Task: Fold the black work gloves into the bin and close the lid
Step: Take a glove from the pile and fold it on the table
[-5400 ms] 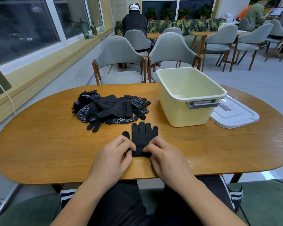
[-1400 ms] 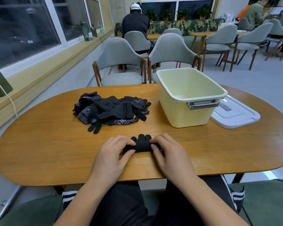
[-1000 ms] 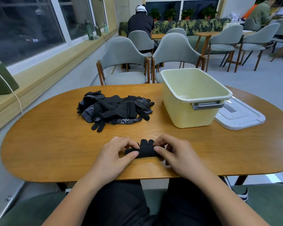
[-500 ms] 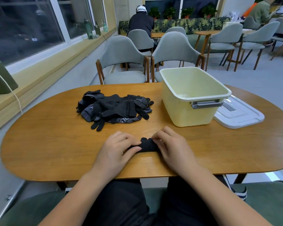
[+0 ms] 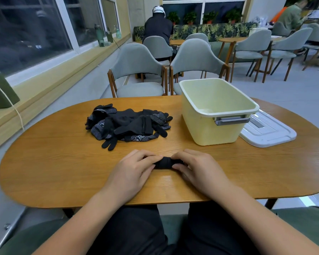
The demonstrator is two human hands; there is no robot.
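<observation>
So the glove [image 5: 163,163] that lay flat with its fingers pointing away a few seconds back was now down to a tight little roll near the front edge of the table [image 5: 53,162]; the fingertips that were poking out half a second earlier were tucked in and gone. The left hand [image 5: 132,173] and right hand [image 5: 198,170] were both clamped on it, one at each end, fingers curled over the top and thumbs underneath; only the middle strip of black showed between them. To me that meant the fold on this one was basically finished and the next thing would be lifting it over to the bin, though nothing was off the table yet.

Count-wise: one rolled glove in the hands; one pile of gloves [image 5: 127,124] further back and to the left, black with dotted palms, too tangled to say how many were in it; one pale yellow bin [image 5: 210,129] on the far right, open, and as far as I could see nothing inside it; one white lid [image 5: 273,133] lying flat on the table just right of the bin, touching or nearly so; so lots of task left, since the pile was untouched and the lid was off.
</observation>
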